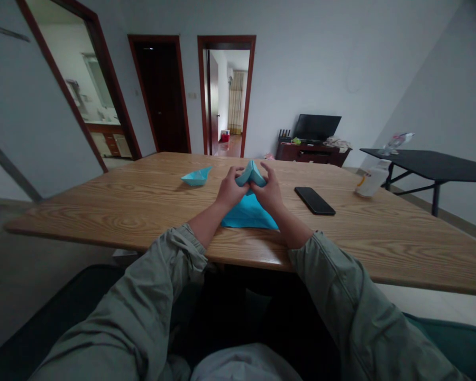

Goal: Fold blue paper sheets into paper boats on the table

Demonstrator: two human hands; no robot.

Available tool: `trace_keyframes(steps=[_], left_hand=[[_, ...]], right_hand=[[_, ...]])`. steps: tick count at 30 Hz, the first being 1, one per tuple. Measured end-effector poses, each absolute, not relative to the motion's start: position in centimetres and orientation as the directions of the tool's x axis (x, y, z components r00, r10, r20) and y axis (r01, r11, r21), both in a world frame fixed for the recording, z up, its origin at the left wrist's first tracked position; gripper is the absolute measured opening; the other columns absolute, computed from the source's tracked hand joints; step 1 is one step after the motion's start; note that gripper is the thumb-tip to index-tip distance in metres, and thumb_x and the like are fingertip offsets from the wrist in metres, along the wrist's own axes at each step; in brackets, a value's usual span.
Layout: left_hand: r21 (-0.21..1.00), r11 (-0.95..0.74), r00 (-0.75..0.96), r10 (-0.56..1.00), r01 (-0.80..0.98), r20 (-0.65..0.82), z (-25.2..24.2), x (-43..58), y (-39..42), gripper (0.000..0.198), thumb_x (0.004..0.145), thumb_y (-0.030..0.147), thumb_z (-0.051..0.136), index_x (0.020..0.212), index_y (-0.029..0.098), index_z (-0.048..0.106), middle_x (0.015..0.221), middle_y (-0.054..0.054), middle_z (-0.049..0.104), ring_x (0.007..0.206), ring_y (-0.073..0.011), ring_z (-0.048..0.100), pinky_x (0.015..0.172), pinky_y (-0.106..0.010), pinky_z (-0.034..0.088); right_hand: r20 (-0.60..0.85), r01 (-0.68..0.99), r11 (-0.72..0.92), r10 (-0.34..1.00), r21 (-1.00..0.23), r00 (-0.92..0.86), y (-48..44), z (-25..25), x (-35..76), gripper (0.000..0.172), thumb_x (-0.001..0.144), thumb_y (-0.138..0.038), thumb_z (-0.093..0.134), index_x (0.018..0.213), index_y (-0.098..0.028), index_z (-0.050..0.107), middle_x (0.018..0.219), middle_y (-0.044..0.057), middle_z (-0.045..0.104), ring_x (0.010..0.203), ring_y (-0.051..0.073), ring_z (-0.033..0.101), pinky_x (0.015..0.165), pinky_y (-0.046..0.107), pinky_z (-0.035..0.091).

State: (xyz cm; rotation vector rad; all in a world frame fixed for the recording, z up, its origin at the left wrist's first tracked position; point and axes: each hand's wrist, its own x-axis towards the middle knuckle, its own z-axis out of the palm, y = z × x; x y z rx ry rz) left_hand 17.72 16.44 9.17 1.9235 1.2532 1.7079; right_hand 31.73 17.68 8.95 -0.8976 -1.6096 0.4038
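**Blue paper held in a peak between both hands at a wooden table**

In the head view, a peaked fold of blue paper (250,174) was held up over the table. It was grasped from either side by the left hand (232,190) and the right hand (267,189), with the fingers curled onto its slopes; neither hand was clenched or released. A flat blue triangle of paper (248,214) lay directly below on the wooden tabletop (115,222), touching the wrists. Whether it was joined to the peak could not be told, as the hands hid the join.

A blue paper boat (196,177) lay apart to the left. It appeared fully folded, whereas the held paper had not yet been brought to that shape, so shaping appeared to be left on that piece. A black smartphone (314,200) was placed to the right, with a white plastic bottle (373,178) farther along near the table's edge.
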Motion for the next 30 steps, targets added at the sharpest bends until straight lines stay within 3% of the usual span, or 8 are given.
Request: trace_keyframes(steps=[8, 14, 22, 26, 30], left_hand=[[0.726, -0.618, -0.058, 0.748, 0.301, 0.661, 9.2, 17.2, 17.0, 0.057, 0.070, 0.017, 0.067, 0.124, 0.020, 0.050, 0.086, -0.002, 0.066, 0.079, -0.0151, 0.062, 0.075, -0.028, 0.049], [0.705, -0.636, -0.032, 0.735, 0.314, 0.677, 9.7, 17.4, 16.4, 0.054, 0.068, 0.015, 0.067, 0.121, 0.018, 0.054, 0.080, 0.001, 0.063, 0.072, -0.0126, 0.059, 0.070, -0.025, 0.047], [0.598, -0.635, 0.040, 0.701, 0.488, 0.712, 10.2, 17.8, 15.5, 0.046, 0.070, 0.014, 0.063, 0.115, 0.020, 0.057, 0.086, 0.000, 0.064, 0.078, -0.0146, 0.059, 0.075, -0.026, 0.047], [0.567, -0.646, 0.047, 0.680, 0.512, 0.732, 10.4, 17.8, 15.5, 0.046, 0.068, 0.010, 0.063, 0.112, 0.021, 0.056, 0.103, -0.003, 0.066, 0.089, -0.0176, 0.060, 0.084, -0.030, 0.047], [0.505, -0.629, 0.044, 0.650, 0.591, 0.759, 10.4, 17.5, 15.8, 0.040, 0.069, 0.016, 0.069, 0.107, 0.021, 0.059, 0.104, -0.006, 0.065, 0.096, -0.0215, 0.059, 0.089, -0.034, 0.044]], right_hand=[[0.653, 0.259, 0.639, 0.756, -0.724, -0.039, 17.7, 9.3, 32.5, 0.076, 0.070, -0.029, 0.066, 0.140, -0.016, 0.041, 0.090, 0.006, 0.070, 0.072, 0.020, 0.063, 0.066, 0.034, 0.053], [0.651, 0.357, 0.639, 0.752, -0.682, -0.103, 17.7, 9.3, 32.5, 0.032, 0.071, -0.031, 0.062, 0.098, -0.015, 0.068, 0.086, 0.003, 0.070, 0.077, 0.022, 0.063, 0.070, 0.033, 0.051], [0.690, 0.576, 0.584, 0.722, -0.572, -0.047, 17.3, 9.3, 32.7, 0.017, 0.072, -0.034, 0.062, 0.081, -0.020, 0.060, 0.069, 0.001, 0.062, 0.061, 0.019, 0.055, 0.058, 0.029, 0.041], [0.702, 0.610, 0.577, 0.711, -0.543, -0.047, 17.4, 9.2, 32.8, 0.015, 0.073, -0.033, 0.062, 0.079, -0.021, 0.058, 0.070, 0.003, 0.062, 0.064, 0.021, 0.057, 0.060, 0.030, 0.041], [0.720, 0.627, 0.595, 0.690, -0.503, -0.076, 17.4, 9.3, 32.9, 0.012, 0.074, -0.032, 0.061, 0.079, -0.021, 0.060, 0.071, 0.004, 0.063, 0.067, 0.023, 0.059, 0.061, 0.031, 0.041]])
